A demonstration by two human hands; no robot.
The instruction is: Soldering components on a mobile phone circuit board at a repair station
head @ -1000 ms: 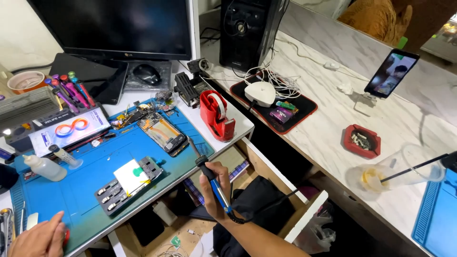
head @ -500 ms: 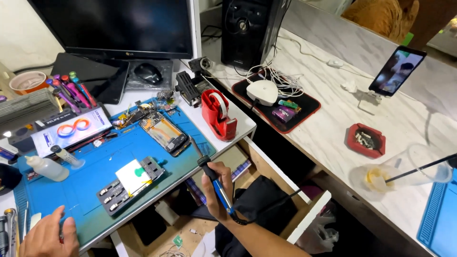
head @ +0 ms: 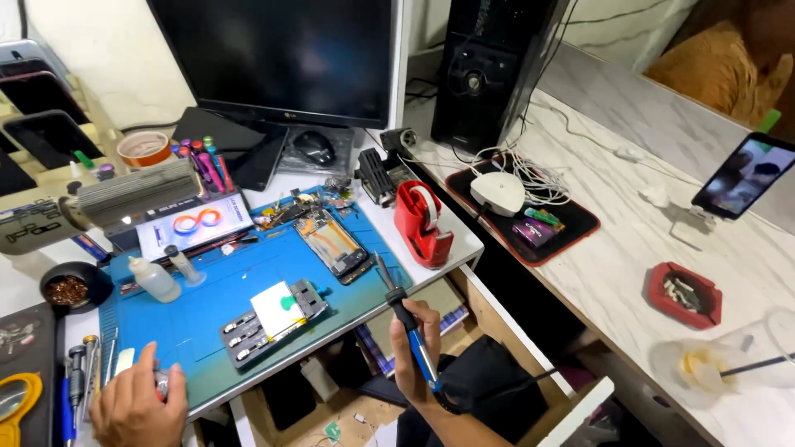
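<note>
My right hand grips a blue-and-black soldering iron, its tip pointing up toward the front edge of the blue work mat. An opened phone with bare circuitry lies on the mat just beyond the tip. A phone part with a white battery rests in the mat's middle. My left hand lies at the mat's near left corner, fingers curled over a small metal object that is mostly hidden.
A red tape dispenser stands at the desk's right corner. Monitor, mouse and computer tower sit behind. Screwdrivers, a small bottle and a dark bowl are left. An open drawer lies below.
The view has shifted slightly. My left hand slid a little right along the mat's near edge; my right hand keeps the soldering iron in nearly the same place.
</note>
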